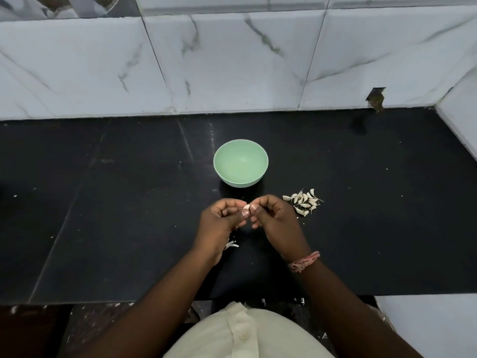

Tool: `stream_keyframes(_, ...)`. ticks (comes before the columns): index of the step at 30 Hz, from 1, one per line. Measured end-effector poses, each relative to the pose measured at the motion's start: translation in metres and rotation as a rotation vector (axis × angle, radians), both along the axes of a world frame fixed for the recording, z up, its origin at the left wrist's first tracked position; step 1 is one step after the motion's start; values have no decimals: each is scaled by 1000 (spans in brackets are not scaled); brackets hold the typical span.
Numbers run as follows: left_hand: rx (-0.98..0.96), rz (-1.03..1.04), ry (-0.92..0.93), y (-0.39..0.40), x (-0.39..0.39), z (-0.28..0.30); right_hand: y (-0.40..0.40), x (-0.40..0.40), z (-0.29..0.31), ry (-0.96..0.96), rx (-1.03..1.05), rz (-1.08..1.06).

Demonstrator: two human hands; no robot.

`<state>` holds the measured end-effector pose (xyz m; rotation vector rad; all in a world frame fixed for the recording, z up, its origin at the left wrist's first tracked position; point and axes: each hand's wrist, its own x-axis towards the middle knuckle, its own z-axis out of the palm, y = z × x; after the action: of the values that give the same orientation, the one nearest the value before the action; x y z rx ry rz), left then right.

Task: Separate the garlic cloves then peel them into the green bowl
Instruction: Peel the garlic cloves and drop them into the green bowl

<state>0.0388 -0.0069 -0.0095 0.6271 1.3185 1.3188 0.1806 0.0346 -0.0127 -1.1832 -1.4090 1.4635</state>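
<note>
A small garlic clove (pixel 246 207) is pinched between the fingertips of both hands, just in front of the green bowl (pixel 241 148). My left hand (pixel 222 223) holds it from the left with thumb and forefinger. My right hand (pixel 276 220) pinches its right end. The bowl stands upright on the black counter and looks empty inside. A pile of several unpeeled cloves (pixel 304 201) lies on the counter to the right of my right hand. Bits of white garlic skin (pixel 231 244) lie beside my left wrist.
The black counter (pixel 129 202) runs left and right, with a white marble-tiled wall (pixel 232 60) behind it and a tiled corner at the far right. Small skin flecks dot the counter. Its front edge (pixel 154 301) is near my body.
</note>
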Motion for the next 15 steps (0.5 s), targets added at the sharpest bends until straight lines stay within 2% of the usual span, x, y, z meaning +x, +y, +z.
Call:
stream_keyframes(8,42,-77,124,-5,-5,7,4,5,-1,-142,64,250)
stream_keyframes(15,-29,-50,3,-6,-2,10,5,3,-5,-149,56,278)
